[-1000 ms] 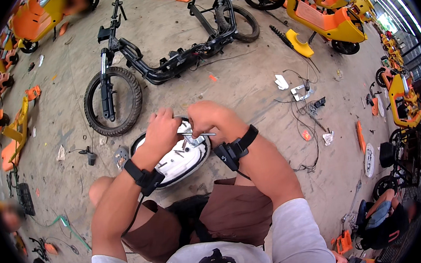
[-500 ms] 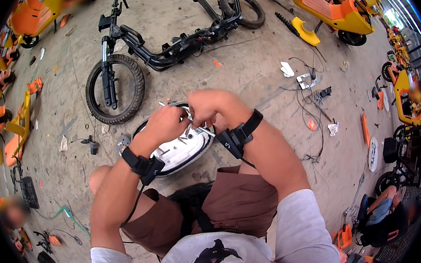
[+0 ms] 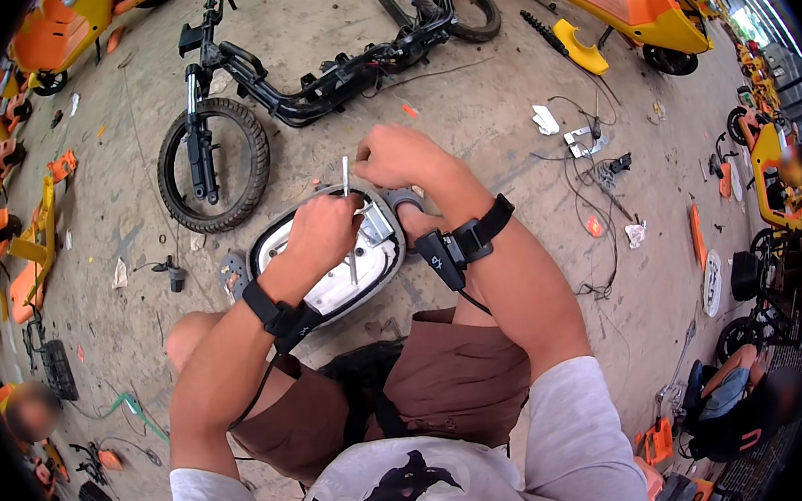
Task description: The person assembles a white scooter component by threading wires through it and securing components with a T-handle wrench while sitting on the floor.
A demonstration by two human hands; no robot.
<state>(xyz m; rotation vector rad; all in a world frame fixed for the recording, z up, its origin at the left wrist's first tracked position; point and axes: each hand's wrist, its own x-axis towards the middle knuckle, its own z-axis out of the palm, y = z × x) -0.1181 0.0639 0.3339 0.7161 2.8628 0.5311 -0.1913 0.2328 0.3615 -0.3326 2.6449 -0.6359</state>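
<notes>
Far left: orange and yellow scooter body panels (image 3: 38, 241) strewn along the edge of the grey concrete floor (image 3: 494, 121). Further in, a stripped black scooter frame with knobbly front tyre (image 3: 215, 166) lying flat on the floor, its rear wheel well up and to the right.

Centre, just in front of the knees: an oval white-and-silver plastic scooter housing with dark rim (image 3: 331, 256), resting tilted on the floor, open face up. Left hand (image 3: 324, 233) laid over the middle of that housing, fingers (image 3: 349, 215) curled shut around a thin straight metal rod (image 3: 349, 219); rod standing nearly upright, upper end poking above the knuckles, lower end down inside the housing. Black strap with a small device on the left wrist (image 3: 279, 318).

Right hand (image 3: 398, 155) just above the housing's upper right rim, near the rod's top end; fingers bunched together and bent downward, whether pinching anything cannot be told. Similar black strapped device on the right wrist (image 3: 462, 246). Brown shorts and a pale printed shirt below.

Right of the arms: loose black wires with small white and grey connectors (image 3: 591, 155) scattered on the floor. Further right, a yellow-and-orange scooter (image 3: 632, 16) upright at the top. Lower right corner: another person seated (image 3: 747, 397), blurred.
</notes>
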